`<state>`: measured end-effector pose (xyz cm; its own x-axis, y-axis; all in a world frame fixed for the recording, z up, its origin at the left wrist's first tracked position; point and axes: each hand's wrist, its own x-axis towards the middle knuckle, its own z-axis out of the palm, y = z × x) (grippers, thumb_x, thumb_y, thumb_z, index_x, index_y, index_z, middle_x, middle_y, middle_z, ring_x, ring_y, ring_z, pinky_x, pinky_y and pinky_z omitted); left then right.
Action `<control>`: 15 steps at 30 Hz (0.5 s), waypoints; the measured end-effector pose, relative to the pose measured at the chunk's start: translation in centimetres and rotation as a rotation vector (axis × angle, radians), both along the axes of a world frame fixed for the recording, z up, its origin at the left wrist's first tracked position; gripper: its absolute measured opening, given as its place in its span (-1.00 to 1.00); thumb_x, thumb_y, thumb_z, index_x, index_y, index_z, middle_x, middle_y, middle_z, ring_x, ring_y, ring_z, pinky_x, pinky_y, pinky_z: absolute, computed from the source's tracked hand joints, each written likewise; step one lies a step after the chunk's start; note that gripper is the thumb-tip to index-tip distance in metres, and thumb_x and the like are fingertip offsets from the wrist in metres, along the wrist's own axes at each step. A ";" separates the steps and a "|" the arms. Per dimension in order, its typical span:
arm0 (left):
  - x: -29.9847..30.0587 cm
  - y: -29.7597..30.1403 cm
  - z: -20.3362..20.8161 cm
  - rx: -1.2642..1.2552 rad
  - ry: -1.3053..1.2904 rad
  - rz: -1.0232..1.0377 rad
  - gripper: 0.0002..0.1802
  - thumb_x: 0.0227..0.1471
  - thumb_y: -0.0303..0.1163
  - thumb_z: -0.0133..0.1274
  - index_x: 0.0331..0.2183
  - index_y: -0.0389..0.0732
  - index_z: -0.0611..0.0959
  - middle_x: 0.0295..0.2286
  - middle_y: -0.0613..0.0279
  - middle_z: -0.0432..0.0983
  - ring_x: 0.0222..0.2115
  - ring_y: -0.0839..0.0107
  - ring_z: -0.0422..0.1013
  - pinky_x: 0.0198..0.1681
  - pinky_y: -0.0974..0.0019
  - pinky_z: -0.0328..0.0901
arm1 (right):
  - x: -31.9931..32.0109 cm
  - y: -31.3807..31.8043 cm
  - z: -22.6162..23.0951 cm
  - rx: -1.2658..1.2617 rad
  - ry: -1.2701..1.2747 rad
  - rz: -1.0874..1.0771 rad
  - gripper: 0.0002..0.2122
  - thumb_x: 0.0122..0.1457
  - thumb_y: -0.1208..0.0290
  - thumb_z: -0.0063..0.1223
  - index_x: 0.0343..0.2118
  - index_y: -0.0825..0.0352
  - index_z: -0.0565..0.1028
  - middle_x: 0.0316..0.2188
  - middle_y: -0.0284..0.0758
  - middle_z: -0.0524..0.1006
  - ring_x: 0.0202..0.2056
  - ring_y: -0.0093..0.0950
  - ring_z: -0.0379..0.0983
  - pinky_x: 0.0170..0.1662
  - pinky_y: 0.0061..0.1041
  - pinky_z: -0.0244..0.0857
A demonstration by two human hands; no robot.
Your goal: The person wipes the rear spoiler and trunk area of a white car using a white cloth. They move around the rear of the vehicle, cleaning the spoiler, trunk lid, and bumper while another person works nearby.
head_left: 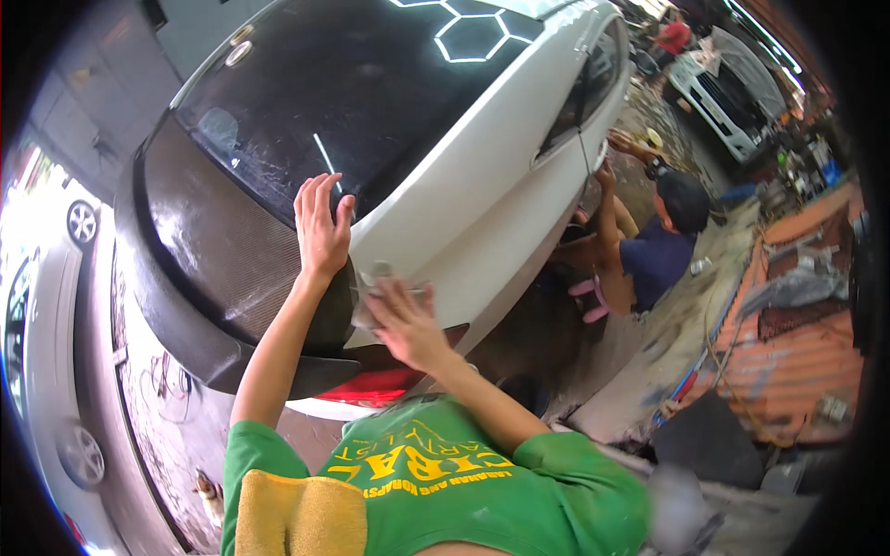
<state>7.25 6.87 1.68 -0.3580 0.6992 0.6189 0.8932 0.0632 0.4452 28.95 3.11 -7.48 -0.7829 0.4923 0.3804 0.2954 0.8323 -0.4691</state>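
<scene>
Yellow lettering [417,468] spans the green shirt [575,482], partly lost in its folds; the white car [505,176] stands directly before the wearer, the dark spoiler [218,347] jutting near the body; the hands are apart, the left hand [324,227] with fingers extended by the rear window [362,102], the right hand [408,320] blurred over a grey pad [366,310] on the rear corner, its grip impossible to tell; a co-worker [654,264] crouches alongside; a yellow towel [301,514] overlaps the shirt.
</scene>
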 end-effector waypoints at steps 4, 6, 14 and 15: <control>1.7 -0.2 0.7 -0.096 0.133 -0.108 -0.36 0.00 -0.19 0.22 0.13 -0.02 0.44 0.13 0.09 0.26 0.22 0.04 0.08 0.23 -0.04 0.05 | 6.6 3.8 -8.9 -0.003 0.089 -0.668 -0.47 0.17 0.34 0.05 0.23 0.27 0.28 0.26 -0.07 0.23 0.29 -0.09 0.09 0.28 0.06 -0.07; 2.1 -0.5 0.9 -0.143 0.199 -0.195 -0.34 -0.01 -0.17 0.23 0.14 0.02 0.44 0.14 0.12 0.25 0.22 0.04 0.08 0.22 -0.04 0.06 | 9.1 5.3 -8.9 -0.115 0.269 -0.749 -0.57 0.18 0.38 0.02 0.12 0.35 0.39 0.07 -0.01 0.43 0.10 -0.05 0.36 0.14 -0.19 0.23; 0.4 0.3 -0.9 -0.149 0.186 -0.193 -0.36 0.04 -0.11 0.19 0.14 -0.05 0.44 0.10 0.03 0.32 0.20 -0.01 0.10 0.24 -0.02 0.03 | 13.4 7.3 -1.0 -1.378 1.479 -0.307 -0.67 0.37 0.31 -0.26 0.09 0.34 0.38 0.03 -0.23 0.47 0.03 -0.44 0.42 0.07 -0.34 0.31; 0.1 0.5 -1.1 -0.144 0.198 -0.174 -0.38 0.06 -0.13 0.17 0.13 -0.06 0.44 0.09 0.02 0.33 0.19 -0.01 0.11 0.24 -0.02 0.03 | 13.4 7.8 1.5 -1.440 1.493 -0.298 -0.65 0.37 0.29 -0.27 0.10 0.35 0.36 0.05 -0.22 0.45 0.06 -0.44 0.40 0.13 -0.30 0.28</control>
<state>7.38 7.35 0.63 -0.1071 0.8251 0.5548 0.9646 -0.0490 0.2592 42.32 10.91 -6.01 -0.1739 0.9684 -0.1788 -0.8059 -0.2443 -0.5393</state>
